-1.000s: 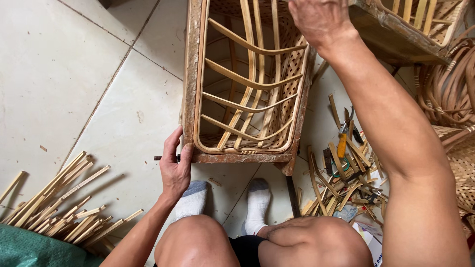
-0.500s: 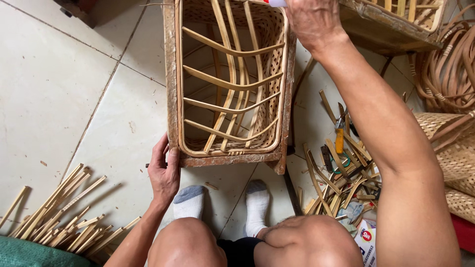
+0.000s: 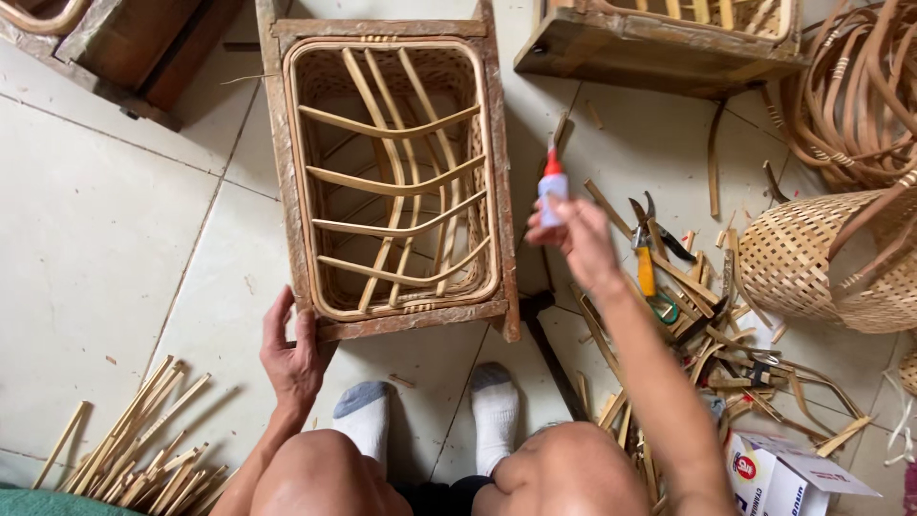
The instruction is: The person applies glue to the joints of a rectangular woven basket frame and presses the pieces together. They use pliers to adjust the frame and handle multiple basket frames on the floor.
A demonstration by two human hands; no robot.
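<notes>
A rectangular wooden frame (image 3: pixel 497 182) with a woven rattan basket inside stands on the tiled floor in front of my feet. My left hand (image 3: pixel 291 354) grips its near left corner. To the right of the frame, my right hand (image 3: pixel 573 234) holds up a small glue bottle (image 3: pixel 551 191) with a red pointed cap, nozzle upward. The bottle hangs just beside the frame's right edge, not touching it.
Cut bamboo strips (image 3: pixel 134 449) lie at lower left. Pliers with yellow handles (image 3: pixel 647 258), scraps and a white box (image 3: pixel 783 473) clutter the floor on the right. A woven basket (image 3: pixel 821 258), rattan coils (image 3: pixel 860 86) and another wooden frame (image 3: pixel 659 48) sit at right and top.
My right hand came down from the far frame at the top and now holds the glue bottle beside the frame. The view has shifted, showing the whole frame. My left hand stays on the corner.
</notes>
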